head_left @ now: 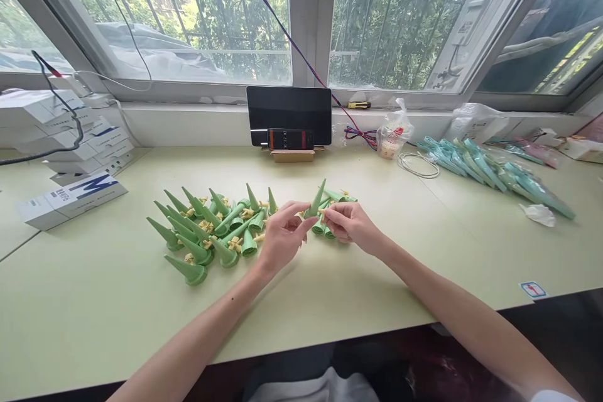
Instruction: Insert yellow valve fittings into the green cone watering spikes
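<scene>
My left hand [286, 235] pinches a green plastic cone [318, 196] near its wide end, its tip pointing up. Close by on the right, my right hand [352, 223] has its fingertips closed on a small yellow plastic piece [322, 211] against the cone's side. Whether the two parts are joined is hidden by the fingers. Behind and below the hands lie a few more green cones [330, 233]. To the left spreads a pile of green cones [188, 271], with small yellow pieces [206, 226] on or among them.
A dark tablet [289, 107] and a phone [291, 139] showing a timer stand at the back. White boxes [75, 201] are stacked at left. Bagged bluish-green items [485, 166], a coiled white cable [418, 165] and a bagged cup [392, 136] lie at right. The table's front edge runs beneath my forearms.
</scene>
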`<state>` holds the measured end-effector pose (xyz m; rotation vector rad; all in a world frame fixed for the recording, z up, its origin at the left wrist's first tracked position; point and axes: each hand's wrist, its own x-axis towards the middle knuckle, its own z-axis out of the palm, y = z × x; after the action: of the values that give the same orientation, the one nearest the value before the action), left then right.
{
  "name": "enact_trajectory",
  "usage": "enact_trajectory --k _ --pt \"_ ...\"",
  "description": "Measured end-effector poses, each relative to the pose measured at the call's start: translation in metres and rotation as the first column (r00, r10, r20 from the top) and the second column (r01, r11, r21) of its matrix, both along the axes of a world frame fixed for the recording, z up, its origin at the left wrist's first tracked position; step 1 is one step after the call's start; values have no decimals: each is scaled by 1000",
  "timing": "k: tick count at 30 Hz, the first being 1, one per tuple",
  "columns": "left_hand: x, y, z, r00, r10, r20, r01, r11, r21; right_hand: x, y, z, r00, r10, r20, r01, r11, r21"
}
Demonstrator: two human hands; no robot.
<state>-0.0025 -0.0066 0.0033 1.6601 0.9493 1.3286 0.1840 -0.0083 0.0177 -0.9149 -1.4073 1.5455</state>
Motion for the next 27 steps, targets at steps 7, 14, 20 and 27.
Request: enact_trajectory --k 7,14,20,27 --pt "2 -1 2 1000 20 -19 -18 995 98 4 3 3 987 95 -133 -117 979 -169" --pt "2 -3 0 994 44 -103 -48 998 -39 0 1 1 976 -140 166 104 972 213" --pt "0 0 1 997 38 -71 -48 987 -155 4 4 -10 874 -373 311 83 745 662" --pt "2 -3 3 994 -50 -97 34 987 -157 11 10 -16 829 -448 335 -21 574 819"
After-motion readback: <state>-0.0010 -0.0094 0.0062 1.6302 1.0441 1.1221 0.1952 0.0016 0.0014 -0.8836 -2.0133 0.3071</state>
